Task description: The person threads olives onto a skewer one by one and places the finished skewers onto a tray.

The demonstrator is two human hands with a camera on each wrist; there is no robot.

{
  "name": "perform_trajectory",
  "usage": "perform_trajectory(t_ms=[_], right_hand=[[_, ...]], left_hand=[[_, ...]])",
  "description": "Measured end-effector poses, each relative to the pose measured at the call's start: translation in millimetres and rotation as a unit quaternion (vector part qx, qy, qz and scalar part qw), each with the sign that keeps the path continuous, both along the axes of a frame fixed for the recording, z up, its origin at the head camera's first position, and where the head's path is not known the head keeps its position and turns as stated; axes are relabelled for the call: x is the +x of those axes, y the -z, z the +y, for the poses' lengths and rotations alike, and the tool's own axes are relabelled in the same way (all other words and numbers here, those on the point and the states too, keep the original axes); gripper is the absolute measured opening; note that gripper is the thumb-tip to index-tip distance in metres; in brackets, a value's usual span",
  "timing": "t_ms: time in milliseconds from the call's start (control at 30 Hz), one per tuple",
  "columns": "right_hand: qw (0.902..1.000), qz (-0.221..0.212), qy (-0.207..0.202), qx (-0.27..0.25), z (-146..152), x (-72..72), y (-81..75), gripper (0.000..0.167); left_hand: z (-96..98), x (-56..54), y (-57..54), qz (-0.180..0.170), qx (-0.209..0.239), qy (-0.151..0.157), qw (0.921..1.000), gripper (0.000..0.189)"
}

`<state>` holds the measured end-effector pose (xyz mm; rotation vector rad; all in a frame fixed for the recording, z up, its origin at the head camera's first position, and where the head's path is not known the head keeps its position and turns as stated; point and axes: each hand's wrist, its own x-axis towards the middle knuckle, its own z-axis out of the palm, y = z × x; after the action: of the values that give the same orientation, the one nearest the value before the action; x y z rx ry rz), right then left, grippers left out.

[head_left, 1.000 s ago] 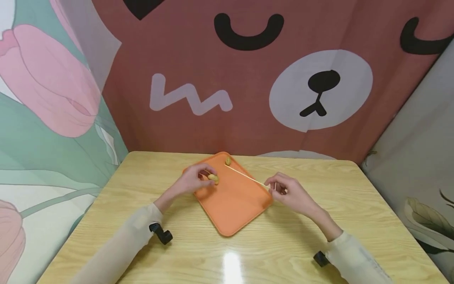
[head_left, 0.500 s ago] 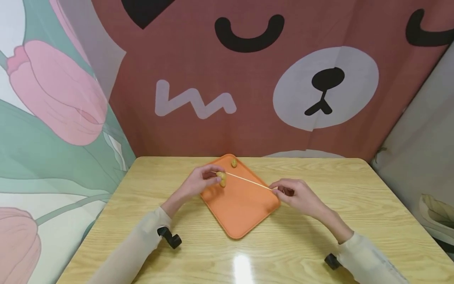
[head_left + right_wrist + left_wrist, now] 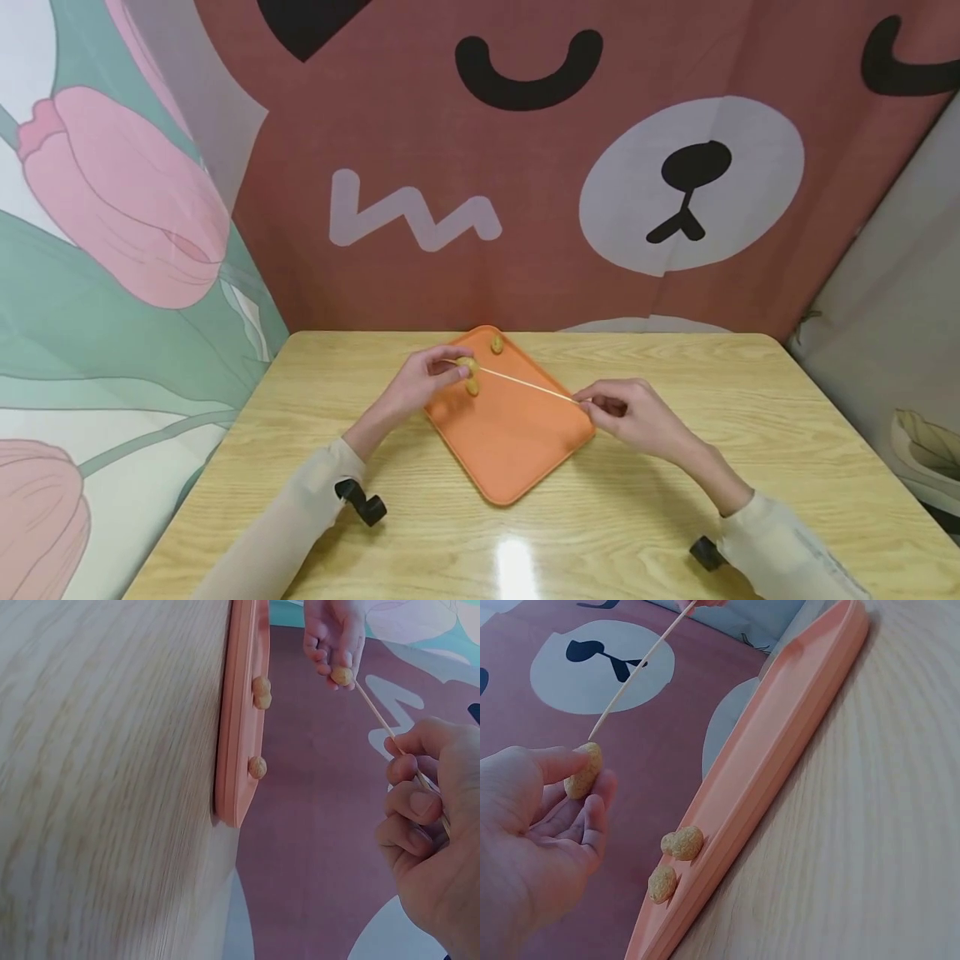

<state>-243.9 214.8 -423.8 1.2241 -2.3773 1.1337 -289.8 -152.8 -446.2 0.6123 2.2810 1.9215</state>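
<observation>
Between thumb and fingers, my left hand (image 3: 420,385) pinches an unshelled peanut (image 3: 583,771) above the orange tray (image 3: 517,454). A thin wooden skewer (image 3: 528,385) runs from my right hand (image 3: 637,414) to that peanut, its far end right at the peanut's end in the left wrist view. My right thumb and index finger pinch the skewer, and its rear part passes along the curled fingers in the right wrist view. Two more peanuts lie in the tray: one (image 3: 497,343) by the far corner, another (image 3: 684,844) below my left hand.
The tray lies turned cornerwise on a light wooden table (image 3: 660,517), near its back edge. Behind it hangs a reddish cloth (image 3: 525,275) with a bear face. A floral cloth (image 3: 135,358) hangs at the left.
The skewer's far end, apart from the held peanut a second ago, is now at it. The left hand has tilted the peanut. The head view has shifted slightly.
</observation>
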Motion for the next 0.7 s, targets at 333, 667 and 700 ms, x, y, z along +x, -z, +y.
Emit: perform_trajectory(t_ms=[333,667,700], right_hand=[[0.9999,-0.012,0.005,0.002,0.8,-0.4,0.5,0.022],[0.9998,-0.012,-0.008,-0.01,-0.8,0.9,-2.6,0.026],[0.9998,-0.011,-0.01,-0.013,-0.9,1.2,-3.0,0.027]], left_hand=[[-0.4,-3.1,1.9,-0.013,0.027,0.01,0.9995,0.034],[1.6,-3.2,2.4,-0.051,0.123,0.02,0.9909,0.033],[2.1,-3.4,3.1,-0.06,0.137,0.021,0.9885,0.034]])
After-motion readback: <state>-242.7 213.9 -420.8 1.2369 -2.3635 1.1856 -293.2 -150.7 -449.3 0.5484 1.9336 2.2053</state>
